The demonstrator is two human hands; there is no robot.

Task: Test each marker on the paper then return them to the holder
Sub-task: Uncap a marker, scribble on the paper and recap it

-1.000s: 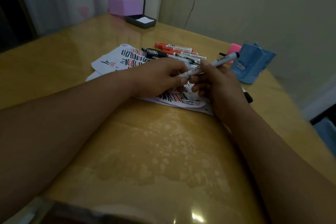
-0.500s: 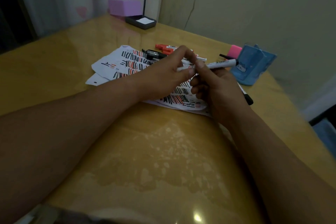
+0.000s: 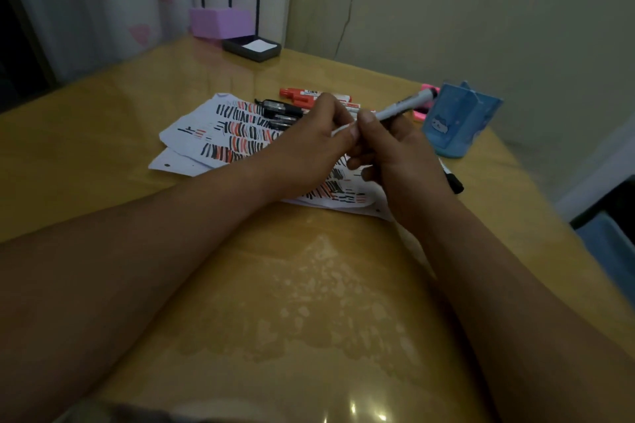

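White-barrelled slim marker (image 3: pixel 402 107) sits above the scribbled white paper (image 3: pixel 206 134), right hand (image 3: pixel 405 165) curled round its middle, left hand (image 3: pixel 309 144) pinching its near end. Its far end points at the blue plastic holder (image 3: pixel 460 124) by the desk's (image 3: pixel 309 285) right edge.

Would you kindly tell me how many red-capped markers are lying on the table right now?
2: one red-capped white marker farthest back beyond the scribbled white paper sheets, the second right beside it, nearer the left hand. The hand may hide more.
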